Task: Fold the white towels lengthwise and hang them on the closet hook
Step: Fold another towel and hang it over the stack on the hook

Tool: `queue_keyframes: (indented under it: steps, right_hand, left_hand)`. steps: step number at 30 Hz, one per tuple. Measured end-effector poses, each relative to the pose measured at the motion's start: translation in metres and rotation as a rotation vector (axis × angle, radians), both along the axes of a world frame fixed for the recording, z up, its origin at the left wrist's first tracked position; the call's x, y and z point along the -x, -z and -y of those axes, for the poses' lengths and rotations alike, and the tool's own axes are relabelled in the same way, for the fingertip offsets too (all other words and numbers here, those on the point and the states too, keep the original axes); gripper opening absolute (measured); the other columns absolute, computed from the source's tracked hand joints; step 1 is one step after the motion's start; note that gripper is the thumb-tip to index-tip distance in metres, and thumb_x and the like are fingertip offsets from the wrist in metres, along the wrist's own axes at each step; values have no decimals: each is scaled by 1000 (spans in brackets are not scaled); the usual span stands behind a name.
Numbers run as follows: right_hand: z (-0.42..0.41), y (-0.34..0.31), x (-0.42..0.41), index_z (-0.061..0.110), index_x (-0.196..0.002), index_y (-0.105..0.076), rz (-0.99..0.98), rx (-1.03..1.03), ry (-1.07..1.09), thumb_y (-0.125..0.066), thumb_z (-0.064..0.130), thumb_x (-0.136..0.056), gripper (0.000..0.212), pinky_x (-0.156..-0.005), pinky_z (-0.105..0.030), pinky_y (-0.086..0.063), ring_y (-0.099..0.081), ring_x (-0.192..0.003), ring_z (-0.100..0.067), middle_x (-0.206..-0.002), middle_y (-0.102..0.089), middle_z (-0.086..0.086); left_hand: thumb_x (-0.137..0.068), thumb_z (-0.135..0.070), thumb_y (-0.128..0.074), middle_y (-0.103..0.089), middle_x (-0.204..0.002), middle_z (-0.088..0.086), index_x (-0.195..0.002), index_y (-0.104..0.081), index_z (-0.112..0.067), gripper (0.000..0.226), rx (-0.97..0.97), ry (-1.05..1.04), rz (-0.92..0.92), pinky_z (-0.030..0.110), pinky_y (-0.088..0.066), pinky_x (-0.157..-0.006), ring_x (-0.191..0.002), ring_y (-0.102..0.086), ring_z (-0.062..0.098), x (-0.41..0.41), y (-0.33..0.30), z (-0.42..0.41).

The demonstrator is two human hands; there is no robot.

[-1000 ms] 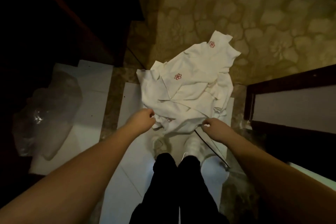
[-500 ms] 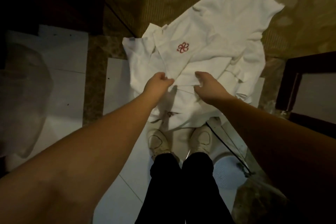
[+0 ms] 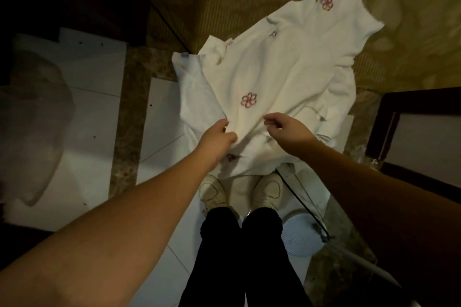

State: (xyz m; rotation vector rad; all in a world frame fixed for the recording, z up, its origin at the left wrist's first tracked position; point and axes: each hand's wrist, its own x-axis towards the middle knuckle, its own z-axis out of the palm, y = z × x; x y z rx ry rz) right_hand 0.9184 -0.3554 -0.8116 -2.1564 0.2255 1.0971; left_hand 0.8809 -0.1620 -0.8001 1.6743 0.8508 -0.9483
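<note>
A heap of white towels (image 3: 287, 62) with red flower emblems lies on the floor in front of my feet, partly on the patterned carpet. My left hand (image 3: 219, 136) grips the near edge of the top towel (image 3: 249, 117), just below its flower emblem. My right hand (image 3: 287, 128) is a little to the right, its fingertips curled and pinching the same edge. The edge rises slightly between the two hands. No closet hook is in view.
White floor panels (image 3: 94, 112) and a crumpled clear plastic bag (image 3: 32, 127) lie to the left. A dark wooden frame (image 3: 389, 117) stands at the right. A round pale-blue object (image 3: 299, 234) and a black cord (image 3: 299, 197) lie by my right shoe.
Both hands moved from the heap's near end up to the top towel's edge and took hold of it. The view has moved closer over the heap.
</note>
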Motion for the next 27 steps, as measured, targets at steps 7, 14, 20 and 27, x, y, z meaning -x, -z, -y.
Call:
queue_keyframes:
  steps: [7,14,20,27]
  right_hand:
    - [-21,-86,-9,20,-147,-47,331,-70,-503,-63,10,-90,60,-107,-35,-36,-45,-132,-27,-146,-47,-8]
    - [-67,-182,-28,41,-150,-40,378,-22,-1118,-53,21,-98,58,-107,-42,-27,-23,-145,-24,-162,-25,3]
    - [-90,-261,-35,41,-147,-44,357,-25,-1143,-52,28,-99,51,-111,-45,-24,-23,-144,-22,-160,-28,4]
    - [-110,-365,-20,34,-142,-51,274,-4,-1158,-58,27,-95,48,-112,-45,-25,-27,-142,-22,-157,-33,5]
  left_hand:
    - [-94,-10,-56,-51,-148,5,-144,-52,-15,50,-6,294,78,16,-34,-94,-132,-49,20,21,-76,-19]
    - [-98,-12,-51,-56,-137,7,-128,-67,-14,34,-42,532,245,16,-32,-80,-121,-54,26,22,-164,-30]
    - [-99,-15,-53,-58,-128,4,-120,-72,-14,29,-100,527,407,19,-34,-80,-114,-57,25,33,-245,-48]
    - [-99,-10,-48,-52,-95,-11,-108,-71,-21,27,-137,240,568,13,-36,-59,-71,-53,5,61,-354,-69]
